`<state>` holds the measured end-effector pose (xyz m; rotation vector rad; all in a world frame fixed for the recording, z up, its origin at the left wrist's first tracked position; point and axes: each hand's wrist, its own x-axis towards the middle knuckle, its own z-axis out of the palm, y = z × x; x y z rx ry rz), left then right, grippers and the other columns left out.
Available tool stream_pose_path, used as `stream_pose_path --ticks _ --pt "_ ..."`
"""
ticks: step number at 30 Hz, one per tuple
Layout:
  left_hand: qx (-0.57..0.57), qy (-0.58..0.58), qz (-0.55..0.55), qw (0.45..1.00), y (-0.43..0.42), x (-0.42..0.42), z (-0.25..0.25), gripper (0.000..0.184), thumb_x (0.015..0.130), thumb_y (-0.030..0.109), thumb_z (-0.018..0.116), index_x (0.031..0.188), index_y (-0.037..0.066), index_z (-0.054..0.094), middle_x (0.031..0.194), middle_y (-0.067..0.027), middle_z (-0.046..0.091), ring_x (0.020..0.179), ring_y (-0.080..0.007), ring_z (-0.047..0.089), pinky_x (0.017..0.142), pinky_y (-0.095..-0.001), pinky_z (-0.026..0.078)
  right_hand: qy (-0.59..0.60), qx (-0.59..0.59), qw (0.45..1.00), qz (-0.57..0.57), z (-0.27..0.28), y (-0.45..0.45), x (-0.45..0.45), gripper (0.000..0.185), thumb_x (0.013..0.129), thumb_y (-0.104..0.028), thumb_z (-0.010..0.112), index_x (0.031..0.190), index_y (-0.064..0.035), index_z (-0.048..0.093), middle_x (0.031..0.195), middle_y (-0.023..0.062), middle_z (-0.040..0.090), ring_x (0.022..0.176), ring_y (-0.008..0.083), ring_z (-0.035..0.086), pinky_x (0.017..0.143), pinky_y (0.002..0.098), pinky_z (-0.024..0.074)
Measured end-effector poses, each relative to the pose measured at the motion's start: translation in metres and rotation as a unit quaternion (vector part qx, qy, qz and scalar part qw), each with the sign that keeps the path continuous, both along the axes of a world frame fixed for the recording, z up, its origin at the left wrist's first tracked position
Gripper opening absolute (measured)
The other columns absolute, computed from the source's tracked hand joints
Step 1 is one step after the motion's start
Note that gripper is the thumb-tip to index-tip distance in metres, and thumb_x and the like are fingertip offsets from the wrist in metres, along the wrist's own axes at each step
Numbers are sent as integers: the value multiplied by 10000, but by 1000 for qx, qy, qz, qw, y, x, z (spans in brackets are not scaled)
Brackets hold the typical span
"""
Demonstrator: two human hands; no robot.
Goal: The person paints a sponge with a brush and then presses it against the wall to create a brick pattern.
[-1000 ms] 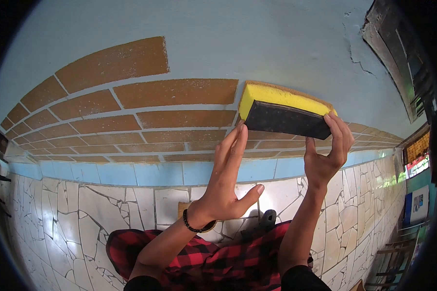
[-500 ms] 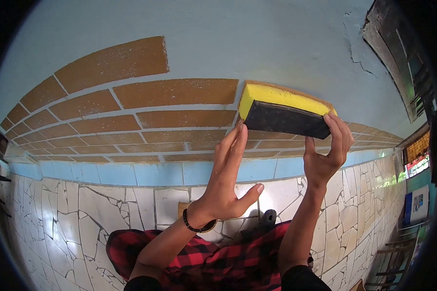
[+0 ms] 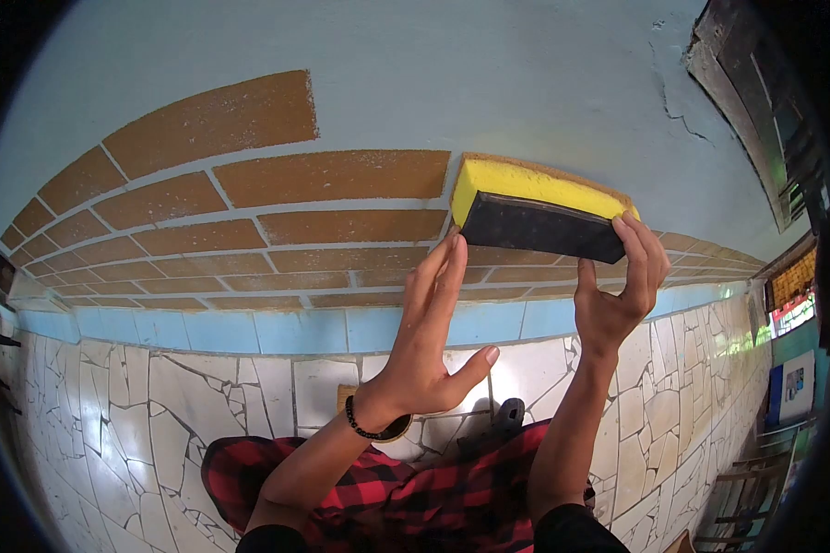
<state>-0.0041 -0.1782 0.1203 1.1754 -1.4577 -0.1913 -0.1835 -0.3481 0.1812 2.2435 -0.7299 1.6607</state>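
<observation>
A yellow sponge block (image 3: 544, 184) with a black backing and a brown face lies against the grey wall (image 3: 489, 74), at the right end of a row of painted brown bricks (image 3: 332, 177). My right hand (image 3: 621, 286) grips its right end between thumb and fingers. At the block's lower left corner, the fingertips of my left hand (image 3: 429, 332) touch its edge, with the thumb spread away and nothing in the palm. More rows of brown bricks run below and to the left, and part of them is hidden behind the block and my hands.
Light blue tiles (image 3: 304, 332) line the wall's foot above a pale stone floor (image 3: 194, 405). A round object partly shows behind my left wrist. A dark frame (image 3: 747, 111) is at upper right, with wooden furniture (image 3: 742, 488) at lower right.
The block and both hands have shifted very slightly left in view. My grip on the block looks the same.
</observation>
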Motion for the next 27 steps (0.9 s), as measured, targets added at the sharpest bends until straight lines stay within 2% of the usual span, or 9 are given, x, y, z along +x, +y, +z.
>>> stream_pose_path --ticks 3,6,9,12,18,27 --pt "1 0 10 1000 0 -1 1 1068 869 249 724 1713 -9 121 1682 -271 228 1528 -372 310 1158 -489 385 -2 0 1000 -4 0 1 1 706 633 137 832 1274 -140 729 1317 46 709 1310 296 587 1145 448 453" --pt "-17 25 13 999 -2 -5 1 1062 874 252 725 1713 -8 127 1584 -259 315 1412 -353 401 1118 -472 405 -1 -1 1000 -6 0 2 1 706 635 137 833 1275 -142 728 1317 45 706 1308 297 586 1145 447 452" --pt "17 20 19 999 3 -4 -1 1057 879 254 724 1714 -7 131 1488 -235 375 1279 -316 454 1058 -440 425 -2 -4 1000 -3 -2 0 1 718 630 139 832 1280 -147 725 1321 43 701 1311 298 580 1144 447 452" --pt "-2 34 3 999 1 -5 1 1061 878 248 723 1717 -3 124 1459 -218 408 1214 -286 475 1010 -412 434 -4 -3 1000 -2 -3 1 2 726 627 142 827 1283 -151 722 1327 39 694 1316 299 573 1142 445 454" --pt "5 73 -28 997 1 -4 5 1074 872 255 716 1721 0 108 1486 -217 436 1196 -266 493 988 -391 431 -9 -2 1000 -5 -5 0 3 729 628 145 822 1283 -158 722 1326 32 692 1316 298 567 1137 441 459" --pt "9 63 -31 998 -1 -2 5 1077 873 260 706 1721 -2 96 1544 -232 425 1204 -271 499 992 -395 432 -15 -6 1000 -4 -7 -4 5 725 632 141 821 1285 -160 726 1325 33 696 1317 300 569 1128 440 462"
